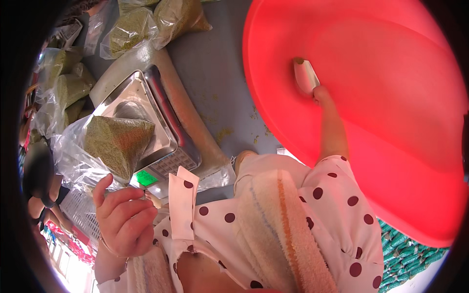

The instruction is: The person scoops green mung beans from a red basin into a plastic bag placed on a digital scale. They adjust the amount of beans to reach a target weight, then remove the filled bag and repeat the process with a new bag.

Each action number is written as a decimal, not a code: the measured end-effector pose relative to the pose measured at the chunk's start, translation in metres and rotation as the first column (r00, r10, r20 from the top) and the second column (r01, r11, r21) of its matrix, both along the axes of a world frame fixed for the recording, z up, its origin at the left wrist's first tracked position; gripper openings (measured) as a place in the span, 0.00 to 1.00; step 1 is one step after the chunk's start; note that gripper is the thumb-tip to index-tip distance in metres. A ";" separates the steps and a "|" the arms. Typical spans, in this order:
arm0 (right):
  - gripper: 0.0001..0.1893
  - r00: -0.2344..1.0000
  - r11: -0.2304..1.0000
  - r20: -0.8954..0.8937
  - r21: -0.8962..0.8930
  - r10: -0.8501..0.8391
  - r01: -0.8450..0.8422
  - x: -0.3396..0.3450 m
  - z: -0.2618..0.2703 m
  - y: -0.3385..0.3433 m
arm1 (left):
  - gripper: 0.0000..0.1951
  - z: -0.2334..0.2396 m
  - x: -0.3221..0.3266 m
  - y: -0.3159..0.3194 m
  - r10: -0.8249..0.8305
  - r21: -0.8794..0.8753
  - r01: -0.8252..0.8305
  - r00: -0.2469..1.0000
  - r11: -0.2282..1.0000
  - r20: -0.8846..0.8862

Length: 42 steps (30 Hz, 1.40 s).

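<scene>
My right hand (321, 94) grips a metal scoop (307, 77) inside a large red plastic tub (263, 106). A little greenish-brown grain sits at the scoop's tip. My left hand (126, 221) is raised before my chest, its fingers loosely curled and nothing visible in them. Just beyond it, a clear plastic bag of small green grains (115, 143), possibly mung beans, rests on the steel pan (154, 110) of a digital scale (172, 161). The bag's loose plastic mouth spreads left. The scale's display (145, 178) glows green.
Filled grain bags (132, 31) stand at the upper left, with more bags (71, 88) along the left side. A long plastic-covered sack (190, 121) lies under the scale. Spilled grains (223, 134) dot the grey tabletop (216, 73). A white plastic basket (80, 212) and another person (40, 175) are at left.
</scene>
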State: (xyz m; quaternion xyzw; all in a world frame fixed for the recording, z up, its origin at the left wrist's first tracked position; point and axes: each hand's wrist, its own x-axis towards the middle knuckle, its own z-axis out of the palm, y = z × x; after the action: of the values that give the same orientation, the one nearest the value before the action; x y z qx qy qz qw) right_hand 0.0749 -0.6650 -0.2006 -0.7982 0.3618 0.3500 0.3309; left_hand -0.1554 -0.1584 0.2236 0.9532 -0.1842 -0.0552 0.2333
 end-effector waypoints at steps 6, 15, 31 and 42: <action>0.09 0.867 0.845 0.183 0.384 -0.464 0.371 0.047 -0.117 0.025 | 0.12 -0.003 0.001 -0.010 0.024 -0.018 -0.026 0.993 1.000 -0.112; 0.08 0.794 0.895 0.474 0.407 -0.380 0.184 0.100 0.051 0.095 | 0.14 -0.019 -0.006 -0.013 -0.041 -0.102 0.030 0.993 0.994 -0.107; 0.11 0.973 0.945 -0.229 0.323 0.018 0.059 -0.051 0.066 0.027 | 0.13 -0.070 -0.033 -0.003 -0.050 -0.371 -0.026 0.980 0.928 -0.194; 0.19 0.980 0.880 0.200 0.463 0.007 -0.102 -0.068 0.082 0.141 | 0.46 -0.239 0.061 -0.120 0.269 -0.343 -0.879 0.437 0.332 -0.859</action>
State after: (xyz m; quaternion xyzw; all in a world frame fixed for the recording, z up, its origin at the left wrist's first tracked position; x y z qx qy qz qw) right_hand 0.0067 -0.5236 -0.1190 -0.7337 0.2095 0.3577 0.5383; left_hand -0.0942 -0.2785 -0.0149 0.6519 0.2982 -0.2126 0.6640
